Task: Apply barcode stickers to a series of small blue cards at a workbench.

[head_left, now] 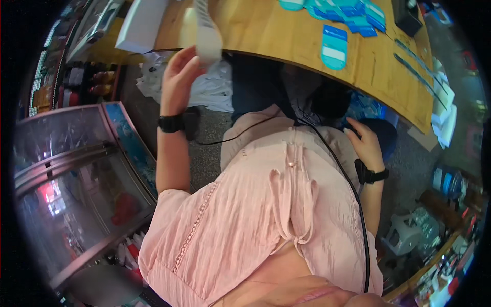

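Observation:
My left hand [180,79] is raised at the front edge of the wooden table, left of the middle. Its fingers are closed on the lower end of a pale paper strip [208,38], which looks like a label strip and is blurred by motion. The strip curls up over the tabletop and leaves the top of the picture. My right hand [365,143] hovers beside my lap, below the table edge, fingers loosely bent and apart with nothing in them. A teal-and-blue packet [334,47] with a white label lies alone near the table's front edge.
Several similar packets [353,15] are heaped farther back on the table [266,30]. Long thin dark tools [411,74] and a black box [406,18] sit at its right. A white box [140,25] stands left. Crumpled white paper [209,89] lies under the table. A black cable [332,153] crosses my lap.

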### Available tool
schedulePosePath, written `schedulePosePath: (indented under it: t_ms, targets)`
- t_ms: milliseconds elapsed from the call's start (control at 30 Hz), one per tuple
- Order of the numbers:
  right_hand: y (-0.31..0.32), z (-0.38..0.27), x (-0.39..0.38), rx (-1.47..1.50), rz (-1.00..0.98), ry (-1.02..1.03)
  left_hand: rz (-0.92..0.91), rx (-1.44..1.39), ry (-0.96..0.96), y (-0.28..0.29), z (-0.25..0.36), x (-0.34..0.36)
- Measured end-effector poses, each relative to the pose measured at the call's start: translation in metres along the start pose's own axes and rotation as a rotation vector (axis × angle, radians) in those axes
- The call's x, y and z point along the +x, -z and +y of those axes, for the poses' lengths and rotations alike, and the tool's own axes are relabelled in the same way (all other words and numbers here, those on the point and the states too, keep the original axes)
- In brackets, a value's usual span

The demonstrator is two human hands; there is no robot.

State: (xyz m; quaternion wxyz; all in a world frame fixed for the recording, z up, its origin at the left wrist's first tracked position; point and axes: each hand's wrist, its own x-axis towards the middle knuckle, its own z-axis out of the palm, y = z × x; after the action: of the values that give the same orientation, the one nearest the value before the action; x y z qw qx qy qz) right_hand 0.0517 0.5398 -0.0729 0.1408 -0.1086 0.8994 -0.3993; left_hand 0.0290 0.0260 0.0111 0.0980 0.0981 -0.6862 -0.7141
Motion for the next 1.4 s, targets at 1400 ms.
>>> schedulePosePath:
  t_ms: [1400]
  targets:
    - [-0.078, -0.224, 0.116, 0.112, 0.154, 1.05, -0.216, 0.315, -0.266, -0.054, -0.004, -0.086]
